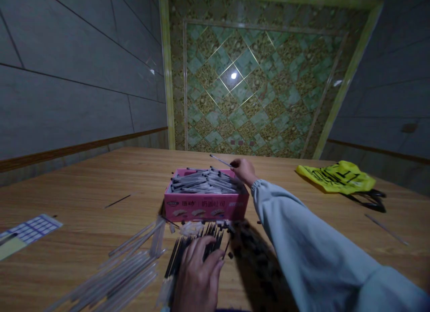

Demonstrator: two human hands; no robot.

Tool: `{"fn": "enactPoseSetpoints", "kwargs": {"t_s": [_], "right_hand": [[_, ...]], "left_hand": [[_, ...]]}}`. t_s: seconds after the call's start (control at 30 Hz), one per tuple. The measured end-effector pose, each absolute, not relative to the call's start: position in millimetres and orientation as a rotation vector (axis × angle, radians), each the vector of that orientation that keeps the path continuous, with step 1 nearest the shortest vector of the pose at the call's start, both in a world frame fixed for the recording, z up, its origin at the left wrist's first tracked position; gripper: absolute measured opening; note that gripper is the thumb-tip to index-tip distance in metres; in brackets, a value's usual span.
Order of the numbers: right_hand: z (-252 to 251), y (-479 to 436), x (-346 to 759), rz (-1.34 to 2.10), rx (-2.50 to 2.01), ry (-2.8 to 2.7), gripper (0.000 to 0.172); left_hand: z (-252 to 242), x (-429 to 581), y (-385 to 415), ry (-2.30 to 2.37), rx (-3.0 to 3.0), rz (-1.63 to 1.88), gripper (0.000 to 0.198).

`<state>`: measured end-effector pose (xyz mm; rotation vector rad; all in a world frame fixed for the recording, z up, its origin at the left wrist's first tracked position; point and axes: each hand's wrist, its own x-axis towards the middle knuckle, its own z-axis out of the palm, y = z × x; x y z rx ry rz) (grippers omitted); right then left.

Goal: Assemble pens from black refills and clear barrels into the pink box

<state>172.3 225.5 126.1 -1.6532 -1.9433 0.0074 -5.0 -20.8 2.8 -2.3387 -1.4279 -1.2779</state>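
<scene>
Right hand (243, 169) holds thin stick (220, 160) by pink box (206, 207); left hand (200, 267) on black sticks (176, 254). Clear tubes (124, 276) lie at left.

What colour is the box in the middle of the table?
The box is pink; the head view shows it best.

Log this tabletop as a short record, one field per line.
Surface: wood-grain table
Left hand: over a bundle of black pen refills
Right hand: holding a slim pen beyond the box's right side
Pink box: heaped with grey pens
Left of the refills: clear tubes
Far left: blue-gridded sheet
Right side: yellow bag, black lettering
</scene>
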Motion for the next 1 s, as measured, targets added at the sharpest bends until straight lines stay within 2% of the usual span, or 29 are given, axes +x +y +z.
{"fn": "enactPoseSetpoints", "kwargs": {"t_s": [0.27,0.4,0.47,0.6,0.73,0.87,1.0], "right_hand": [[103.7,238.6,174.9,0.155,-1.630,-2.005,0.025],[109.7,225.0,178.9,0.185,-1.526,-1.931,0.017],[115.2,209.3,178.5,0.180,-1.453,-1.850,0.020],[113.4,149.0,170.6,0.260,-1.287,-1.759,0.028],[83.8,52.5,160.7,0.485,-1.148,-1.834,0.020],[44.3,-37.1,157.7,0.872,-0.994,-2.006,0.013],[19.1,-73.9,158.7,0.973,-0.809,-2.202,0.021]], "left_hand": [[4.4,-4.8,-21.9,-1.480,-2.341,-1.236,0.022],[5.5,-5.9,-22.2,-1.585,-2.340,-1.209,0.023],[9.0,-9.7,-21.0,-1.678,-2.315,-1.151,0.023],[22.8,-28.3,-17.0,-1.946,-2.155,-0.969,0.023],[33.1,-58.1,-10.2,-2.196,-1.908,-0.748,0.024],[30.7,-80.1,-1.9,-2.426,-1.761,-0.572,0.029],[25.8,-85.7,2.3,-2.530,-1.691,-0.500,0.042]]}}
